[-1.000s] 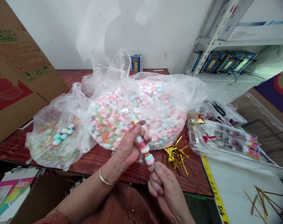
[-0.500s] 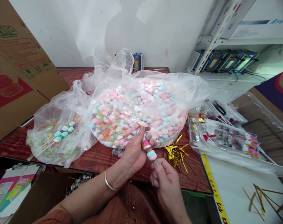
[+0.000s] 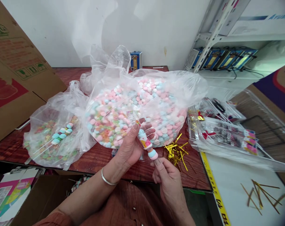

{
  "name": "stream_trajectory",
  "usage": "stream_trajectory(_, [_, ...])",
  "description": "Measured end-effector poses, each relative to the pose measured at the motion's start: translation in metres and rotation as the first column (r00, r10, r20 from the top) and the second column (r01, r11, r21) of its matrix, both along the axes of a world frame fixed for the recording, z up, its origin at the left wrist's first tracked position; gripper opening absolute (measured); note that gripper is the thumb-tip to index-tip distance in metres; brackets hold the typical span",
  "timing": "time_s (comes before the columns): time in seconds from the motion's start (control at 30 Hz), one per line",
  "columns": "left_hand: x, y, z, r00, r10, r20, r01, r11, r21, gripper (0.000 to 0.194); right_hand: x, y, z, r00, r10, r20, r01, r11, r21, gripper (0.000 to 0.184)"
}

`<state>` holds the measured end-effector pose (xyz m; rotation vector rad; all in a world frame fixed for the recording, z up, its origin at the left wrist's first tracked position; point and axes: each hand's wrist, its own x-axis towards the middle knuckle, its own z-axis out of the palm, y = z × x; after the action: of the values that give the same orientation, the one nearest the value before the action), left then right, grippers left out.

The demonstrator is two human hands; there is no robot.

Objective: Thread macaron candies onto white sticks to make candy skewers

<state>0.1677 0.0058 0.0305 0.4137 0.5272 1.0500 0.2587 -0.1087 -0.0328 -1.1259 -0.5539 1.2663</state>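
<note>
A candy skewer (image 3: 152, 154), with pale blue and pink pieces at its lower end and a printed wrapper (image 3: 145, 139) above, slants between my two hands. My left hand (image 3: 130, 147) has it between thumb and fingers at the upper part, the fingertips showing behind the wrapper. With thumb and index finger, my right hand (image 3: 164, 172) pinches it just below the pink piece; the stick itself is hidden there. Right behind them lies a large clear bag (image 3: 166, 110) full of pastel candies. Gold twist ties (image 3: 176, 152) are heaped beside my right hand.
A smaller bag (image 3: 45, 135) of candies, with finished skewers (image 3: 62, 133) on top, lies at left beside a tall carton (image 3: 17, 62). At right are clear packets of packaged skewers (image 3: 229, 135) and more gold ties (image 3: 260, 191) on a white surface. An open box (image 3: 43, 197) stands below the table edge.
The skewer has turned, and its printed wrapper now faces me more fully. My left fingers have spread and shifted slightly. My right fingertips have moved up against the pink end.
</note>
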Motion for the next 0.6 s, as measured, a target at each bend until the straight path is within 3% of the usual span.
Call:
stream_trajectory(0.07, [-0.003,0.007,0.003,1.000,-0.006,0.025,0.005,1.000,0.006,0.043,0.001,0.000,0.009,0.983,0.072,-0.170,-0.079,0.996,-0.038,0.035])
stream_trajectory(0.13, [-0.002,0.008,0.004,1.000,-0.004,0.029,0.004,1.000,0.003,0.031,0.000,0.000,0.017,0.915,0.178,-0.363,-0.217,0.974,-0.070,0.035])
stream_trajectory(0.2, [0.001,0.007,0.002,1.000,0.016,0.012,-0.015,1.000,-0.017,0.026,-0.002,0.000,0.020,0.871,0.229,-0.434,-0.290,0.953,-0.080,0.033])
stream_trajectory(0.27, [0.005,0.004,0.000,0.999,0.046,-0.024,-0.047,0.998,-0.038,0.025,-0.003,-0.001,0.019,0.923,0.204,-0.326,-0.241,0.967,-0.079,0.033])
stream_trajectory(0.33, [0.008,0.002,0.000,0.996,0.074,-0.051,-0.076,0.996,-0.046,0.024,-0.003,-0.002,0.016,0.990,0.144,-0.003,-0.144,0.988,-0.049,0.033])
stream_trajectory(0.37, [0.010,0.001,0.001,0.995,0.082,-0.058,-0.085,0.995,-0.045,0.025,-0.003,-0.003,0.014,0.973,0.098,0.210,-0.097,0.995,-0.015,0.032])
stream_trajectory(0.4, [0.011,0.001,0.002,0.994,0.085,-0.061,-0.088,0.995,-0.042,0.026,-0.003,-0.003,0.013,0.908,0.044,0.416,-0.062,0.998,0.031,0.031])
stream_trajectory(0.47, [0.013,-0.001,0.004,0.994,0.079,-0.070,-0.081,0.996,-0.039,0.030,-0.004,-0.004,0.010,0.691,-0.089,0.718,-0.025,0.989,0.147,0.025])
stream_trajectory(0.6, [0.019,-0.010,0.002,0.992,0.052,-0.118,-0.059,0.997,-0.053,0.036,-0.004,-0.001,0.005,0.260,-0.322,0.911,-0.014,0.942,0.337,0.020])
